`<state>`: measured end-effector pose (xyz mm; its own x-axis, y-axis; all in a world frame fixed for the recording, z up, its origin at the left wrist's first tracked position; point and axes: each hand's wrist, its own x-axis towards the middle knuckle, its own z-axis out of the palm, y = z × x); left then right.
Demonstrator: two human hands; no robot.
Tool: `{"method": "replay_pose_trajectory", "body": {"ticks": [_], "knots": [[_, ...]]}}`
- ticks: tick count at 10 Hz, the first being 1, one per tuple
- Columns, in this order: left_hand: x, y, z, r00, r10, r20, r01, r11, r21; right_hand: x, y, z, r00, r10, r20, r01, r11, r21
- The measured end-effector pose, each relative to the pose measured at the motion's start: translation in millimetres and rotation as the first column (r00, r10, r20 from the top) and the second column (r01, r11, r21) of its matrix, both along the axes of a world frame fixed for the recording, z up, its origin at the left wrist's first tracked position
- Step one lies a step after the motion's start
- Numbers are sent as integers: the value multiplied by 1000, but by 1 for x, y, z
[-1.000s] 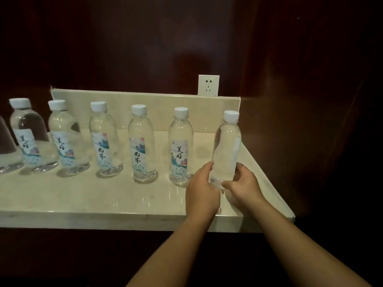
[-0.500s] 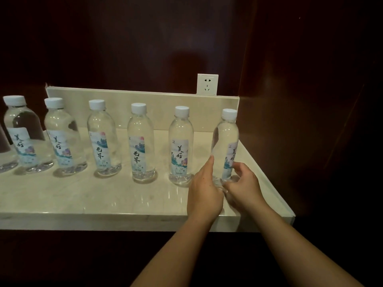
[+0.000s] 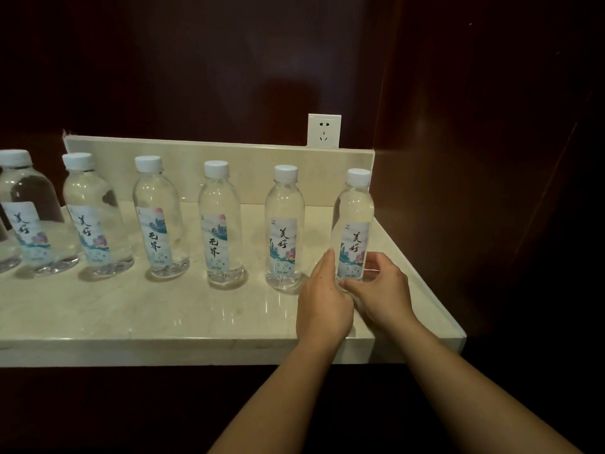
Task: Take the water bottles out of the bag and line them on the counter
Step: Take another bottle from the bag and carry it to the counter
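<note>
Pale marble counter [image 3: 131, 309] w/ wall socket [image 3: 324, 130], dark panelling; left hand [image 3: 322, 306] and right hand [image 3: 381, 290] are cupping rightmost water bottle [image 3: 353, 224]; leftmost bottle [image 3: 5, 253] is being cropped.

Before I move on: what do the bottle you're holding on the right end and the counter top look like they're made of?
Rightmost bottle: likely thin clear plastic, glossy; you see through it, with a white, probably plastic, cap and a printed label of unclear stock. Counter: looks like polished cream stone, perhaps marble or a look-alike; faint veining and mirror reflections of the bottles.
</note>
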<state>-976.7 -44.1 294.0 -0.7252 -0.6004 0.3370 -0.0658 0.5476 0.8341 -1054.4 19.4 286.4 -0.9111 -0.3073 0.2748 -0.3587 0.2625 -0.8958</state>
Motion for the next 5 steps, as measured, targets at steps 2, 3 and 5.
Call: {"method": "replay_pose_trajectory", "body": {"ticks": [2,3,5], "knots": [[2,1,2,1000,-1,12,1,1000,-18,-3,-2,-3,997,-20,-69,27,996,89],[6,0,2,999,-40,14,40,999,-14,1,1,-3,987,-46,-152,72,982,173],[29,-3,-11,996,-85,41,87,995,-53,22,9,-7,963,-57,-263,134,949,286]]}}
